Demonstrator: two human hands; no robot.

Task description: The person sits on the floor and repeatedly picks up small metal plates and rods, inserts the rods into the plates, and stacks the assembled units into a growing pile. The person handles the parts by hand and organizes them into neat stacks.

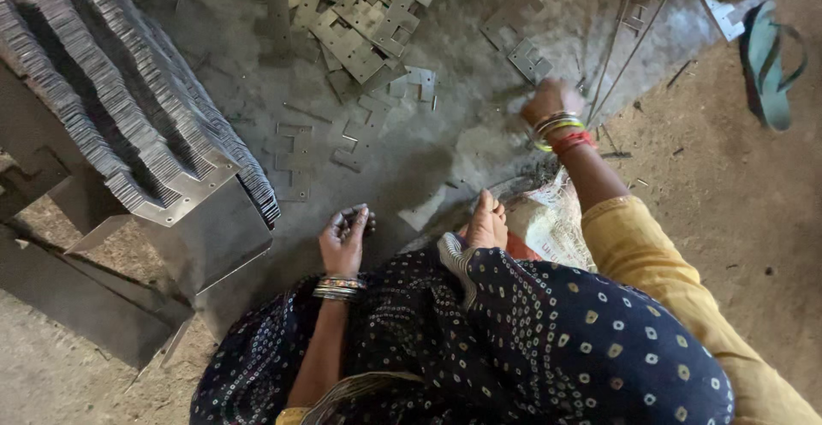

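Two hands are working: your left hand (344,238) is cupping small dark metal pieces (353,217), your right hand (548,100) is closing near a notched plate (531,59); its grip is unclear.

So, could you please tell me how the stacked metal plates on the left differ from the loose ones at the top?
The stacked metal plates stand on edge in tight, ordered rows; the loose metal plates lie flat in a scattered, overlapping heap. The stack rests on a metal sheet, the heap on the bare floor. Both are grey and notched.
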